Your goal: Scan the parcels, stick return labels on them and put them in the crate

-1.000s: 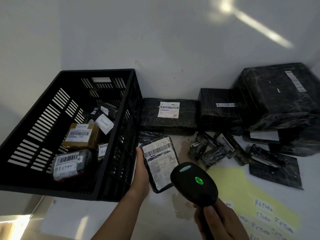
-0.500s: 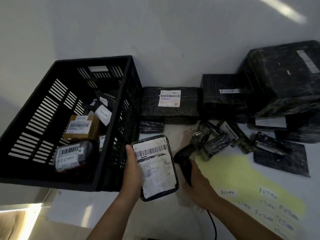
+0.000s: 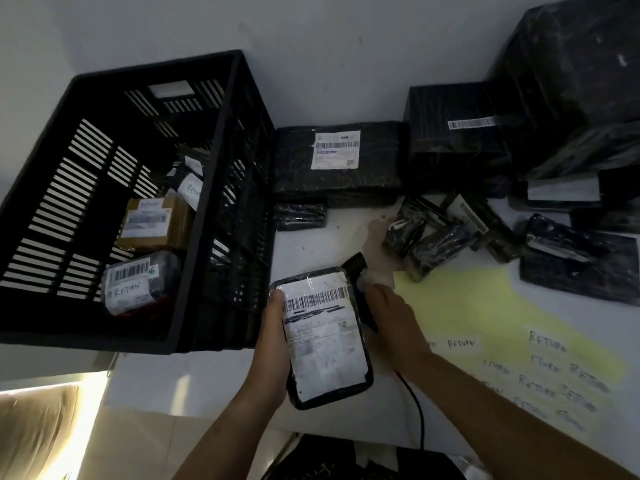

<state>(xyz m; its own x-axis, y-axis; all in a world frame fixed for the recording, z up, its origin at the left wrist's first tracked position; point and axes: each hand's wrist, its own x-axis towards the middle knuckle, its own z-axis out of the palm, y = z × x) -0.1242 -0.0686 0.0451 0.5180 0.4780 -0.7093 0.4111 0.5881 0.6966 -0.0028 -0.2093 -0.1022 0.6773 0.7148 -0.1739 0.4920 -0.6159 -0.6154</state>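
Note:
My left hand [image 3: 273, 344] grips a small black-wrapped parcel [image 3: 323, 336] with a white barcode label, held upright above the table just right of the crate. My right hand [image 3: 393, 323] rests on the black barcode scanner [image 3: 356, 268], which lies low on the table behind the parcel; its cable runs toward me. The black slatted crate [image 3: 45, 161] on the left holds several parcels, among them a brown box [image 3: 152, 223] and a black parcel marked RETURN [image 3: 135, 287]. A yellow sheet [image 3: 485, 313] with handwritten RETURN labels lies to the right.
Unscanned black parcels line the wall: a flat one with a white label [image 3: 337, 161], a box [image 3: 453, 133], a large stack [image 3: 575, 84] at the right. Small wrapped packets [image 3: 426, 233] lie mid-table. The table's front edge runs close under my arms.
My right hand has lowered the scanner from its raised, green-lit position down to the table behind the parcel. The left hand has kept hold of the parcel and drawn it slightly nearer.

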